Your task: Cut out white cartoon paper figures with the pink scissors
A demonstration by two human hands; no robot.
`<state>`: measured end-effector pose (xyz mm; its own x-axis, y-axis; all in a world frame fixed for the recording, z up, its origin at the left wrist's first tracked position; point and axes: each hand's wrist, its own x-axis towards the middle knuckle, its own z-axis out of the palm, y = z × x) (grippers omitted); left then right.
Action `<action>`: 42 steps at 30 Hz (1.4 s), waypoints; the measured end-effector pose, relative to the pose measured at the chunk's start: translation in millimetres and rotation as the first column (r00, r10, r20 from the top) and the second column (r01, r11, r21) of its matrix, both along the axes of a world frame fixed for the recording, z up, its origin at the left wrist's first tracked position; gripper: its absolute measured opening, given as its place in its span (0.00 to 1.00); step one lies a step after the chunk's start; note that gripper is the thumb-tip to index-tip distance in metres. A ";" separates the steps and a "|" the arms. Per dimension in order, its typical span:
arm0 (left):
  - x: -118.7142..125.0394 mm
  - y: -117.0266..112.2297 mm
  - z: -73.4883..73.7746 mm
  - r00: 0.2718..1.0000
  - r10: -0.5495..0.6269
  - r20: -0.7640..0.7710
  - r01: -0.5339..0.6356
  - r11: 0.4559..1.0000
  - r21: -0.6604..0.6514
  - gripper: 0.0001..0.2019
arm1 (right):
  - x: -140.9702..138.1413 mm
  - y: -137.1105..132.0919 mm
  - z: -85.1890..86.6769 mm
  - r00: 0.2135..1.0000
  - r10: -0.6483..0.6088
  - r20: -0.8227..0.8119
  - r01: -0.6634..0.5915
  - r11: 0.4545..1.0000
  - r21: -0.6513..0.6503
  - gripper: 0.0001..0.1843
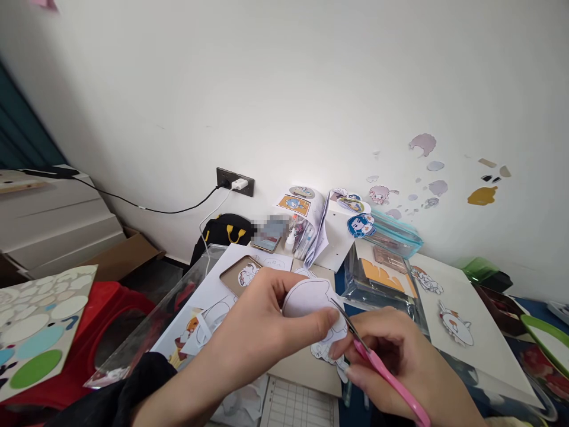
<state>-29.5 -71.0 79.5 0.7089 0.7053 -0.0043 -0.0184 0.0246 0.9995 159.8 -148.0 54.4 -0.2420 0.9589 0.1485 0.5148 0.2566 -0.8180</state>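
While the left hand (pixel 275 326) pinches a white paper cutout (pixel 304 301) between thumb and fingers, the right hand (pixel 400 350) is closed around pink-handled scissors (pixel 384 376), whose blades lie at the cutout's right edge. The 2 hands meet close together over a cluttered worktop (pixel 340 283), dark blue where it shows.

Behind it rises a pale wall (pixel 284 77) bearing scattered stickers and 1 dark socket plate (pixel 222 175) with 2 plugs in it. Below that sit a black bag (pixel 216 237) with yellow trim and a phone (pixel 268 237); a teal-edged pouch (pixel 395 237) lies farther right. On the right, a pale board (pixel 486 308) carries 2 drawn cutouts. A red stool (pixel 111 302) stands to the left, under a sheet of coloured ovals (pixel 38 341).

Part of the phone is pixelated. Fingers hide much of the scissors' grip, and the handle runs to the bottom edge. Whether the frilly paper below the cutout is joined to it, I cannot tell.
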 end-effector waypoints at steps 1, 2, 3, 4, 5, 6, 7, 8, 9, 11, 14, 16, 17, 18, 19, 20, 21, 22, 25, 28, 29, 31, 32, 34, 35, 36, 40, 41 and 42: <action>0.0 -0.2 0.0 1.000 0.000 0.003 0.000 1.000 0.001 0.10 | -0.8 0.3 0.7 1.000 0.005 0.005 -0.005 1.000 0.002 0.09; 0.1 -0.5 0.0 1.000 -0.001 0.005 0.001 1.000 0.001 0.10 | -1.7 0.7 1.3 1.000 0.005 0.013 -0.005 1.000 0.002 0.08; 0.1 -0.8 0.1 1.000 0.001 0.005 -0.001 1.000 0.002 0.10 | -2.4 1.1 1.7 1.000 0.004 0.023 -0.004 1.000 0.002 0.08; 0.2 -1.1 0.2 1.000 0.003 0.005 -0.003 1.000 0.001 0.10 | -3.0 1.4 2.0 0.999 0.005 0.036 -0.005 1.000 0.000 0.08; 0.3 -1.3 0.4 1.000 0.011 0.007 -0.011 1.000 0.002 0.10 | -3.5 1.8 2.0 0.999 0.003 0.048 -0.003 1.000 -0.003 0.08; 0.4 -1.5 0.5 1.000 0.012 0.007 -0.013 1.000 0.004 0.10 | -3.8 2.2 1.8 0.999 -0.003 0.055 0.003 1.000 -0.006 0.08; 0.5 -1.5 0.6 1.000 0.015 0.008 -0.015 1.000 0.007 0.10 | -4.0 2.5 1.6 0.998 -0.009 0.058 0.010 1.000 -0.009 0.08; 0.6 -1.5 0.7 1.000 0.016 0.008 -0.016 1.000 0.008 0.11 | -4.2 2.6 1.3 0.998 -0.013 0.055 0.014 1.000 -0.014 0.08; 0.6 -1.3 0.6 1.000 0.017 0.007 -0.017 1.000 0.008 0.11 | -4.3 2.6 1.1 0.999 -0.014 0.053 0.015 1.000 -0.018 0.09; 0.7 -1.0 0.4 1.000 0.019 0.002 -0.019 1.000 0.007 0.10 | -4.7 2.2 0.9 0.998 -0.016 0.056 0.017 1.000 -0.019 0.09; 0.4 -0.5 -0.4 1.000 0.015 -0.001 -0.015 1.000 0.004 0.10 | -5.0 1.3 1.2 0.996 -0.017 0.082 0.018 1.000 -0.008 0.09; 0.0 -0.4 -0.9 1.000 0.010 -0.004 -0.010 1.000 0.008 0.10 | -4.7 1.4 1.3 0.996 -0.015 0.093 0.015 1.000 0.000 0.09; -0.3 -0.3 -1.1 1.000 0.007 -0.005 -0.006 1.000 0.011 0.10 | -4.3 1.7 1.2 0.995 -0.013 0.094 0.012 1.000 0.005 0.09; -0.5 -0.2 -1.3 1.000 0.002 -0.004 -0.002 1.000 0.015 0.10 | -3.8 2.0 1.1 0.995 -0.010 0.095 0.010 1.000 0.009 0.09; -0.7 0.0 -1.4 1.000 -0.003 -0.001 0.003 1.000 0.016 0.10 | -3.4 2.3 1.0 0.995 -0.008 0.097 0.007 1.000 0.009 0.09; -0.8 0.2 -1.6 1.000 -0.006 0.002 0.006 1.000 0.016 0.11 | -3.2 2.5 0.9 0.995 -0.005 0.099 0.004 1.000 0.010 0.09; -0.9 0.4 -1.7 1.000 -0.010 0.005 0.010 1.000 0.016 0.11 | -3.1 2.7 0.8 0.995 -0.001 0.101 0.000 1.000 0.009 0.10; -1.0 0.6 -1.8 1.000 -0.011 0.007 0.011 1.000 0.013 0.11 | -3.2 2.8 0.8 0.995 0.003 0.101 -0.004 1.000 0.010 0.10; -1.3 1.1 -2.2 1.000 -0.019 0.003 0.019 1.000 0.015 0.11 | -4.5 3.1 0.9 0.996 0.021 0.082 -0.021 1.000 0.004 0.11; -1.1 1.7 -2.2 0.999 -0.035 0.002 0.035 0.999 0.026 0.11 | -5.6 3.6 1.0 0.998 0.015 0.067 -0.015 1.000 -0.011 0.12; -0.8 1.9 -2.1 0.999 -0.034 0.000 0.034 0.999 0.026 0.11 | -5.6 3.7 1.0 0.998 0.012 0.069 -0.011 1.000 -0.018 0.11; -0.3 2.3 -1.9 1.000 -0.027 -0.001 0.027 0.999 0.024 0.11 | -5.1 3.4 0.7 0.997 0.012 0.070 -0.010 0.999 -0.031 0.11; -0.1 2.5 -1.8 1.000 -0.023 -0.003 0.023 0.999 0.028 0.11 | -4.6 3.2 0.3 0.997 0.015 0.072 -0.012 0.999 -0.037 0.11; -0.2 2.5 -2.0 1.000 -0.022 -0.006 0.022 0.999 0.031 0.10 | -3.7 2.7 -0.5 0.997 0.019 0.072 -0.017 0.999 -0.036 0.11; -0.4 2.4 -2.2 1.000 -0.027 -0.007 0.027 0.999 0.033 0.10 | -3.3 2.7 -0.9 0.997 0.023 0.072 -0.021 0.999 -0.033 0.11; -0.6 2.3 -2.4 1.000 -0.029 -0.009 0.029 0.999 0.033 0.10 | -2.9 3.0 -1.3 0.997 0.026 0.074 -0.024 0.999 -0.031 0.11; 0.1 2.5 -1.7 1.000 -0.002 -0.005 0.002 1.000 0.020 0.10 | -2.8 5.0 -1.2 0.996 0.034 0.086 -0.033 0.999 -0.017 0.12; 0.6 2.9 -1.0 1.000 0.016 -0.005 -0.016 1.000 0.016 0.10 | -2.9 5.5 -0.9 0.996 0.028 0.090 -0.027 1.000 -0.006 0.12; 1.1 3.4 0.1 0.999 0.034 -0.004 -0.034 0.999 0.016 0.10 | -3.1 5.8 -0.6 0.995 0.024 0.095 -0.025 1.000 0.007 0.12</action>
<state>-28.5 -67.7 79.6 0.6843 0.7292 0.0039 -0.0148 0.0085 0.9999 156.8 -142.2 53.9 -0.2787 0.9514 0.1310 0.5837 0.2762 -0.7636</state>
